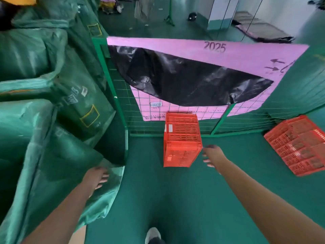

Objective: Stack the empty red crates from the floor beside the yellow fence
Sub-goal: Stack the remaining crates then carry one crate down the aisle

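A stack of red crates (182, 140) stands on the green floor against the wire fence (123, 103), which looks green here. Another red crate (297, 147) lies tilted on the floor at the right, close to the fence. My right hand (212, 154) hangs just right of the stack, fingers loose, holding nothing and a small gap away from it. My left hand (97, 177) is lower left, fingers relaxed, over a green sack, gripping nothing.
Large green sacks (44, 103) pile up along the left. A pink board (228, 55) with black plastic sheet (184, 81) hangs behind the fence. My shoe (152, 235) shows at the bottom. Green floor (184, 199) lies between me and the crates.
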